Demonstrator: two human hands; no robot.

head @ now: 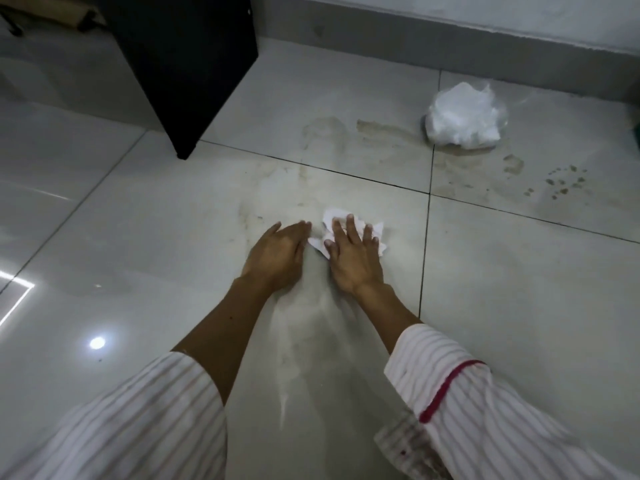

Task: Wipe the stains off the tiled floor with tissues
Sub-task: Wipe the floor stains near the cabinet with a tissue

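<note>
— Where the head camera looks down past both striped sleeves [478, 403], what are the hands doing?

— The right hand [353, 258] lies flat, fingers spread wide, palm pressing a crumpled white tissue [332, 218] against the tiled floor [519, 306]. It pins the tissue down; nothing is curled round it. The left hand [277, 254] rests just beside it, open, fingers together, its fingertips nearly meeting the tissue's near edge. It holds nothing.

— Which way does the tissue run?

— It is a wad, somewhat wider than deep, its longer line crossing under the right fingers from left to right. Ragged corners stick out past the fingertips and toward the left hand.

— And the stains?

— Brownish stains [381, 133] lie beyond the fingertips, across the dark grout line, with speckles farther off to the right. Faint smears show on the tile around both hands.

— Anything else?

— A bag of white tissues [464, 116] sits well beyond the right hand, and a black cabinet [194, 64] stands beyond the left hand.

— Any writing?

— None that I can read.
</note>
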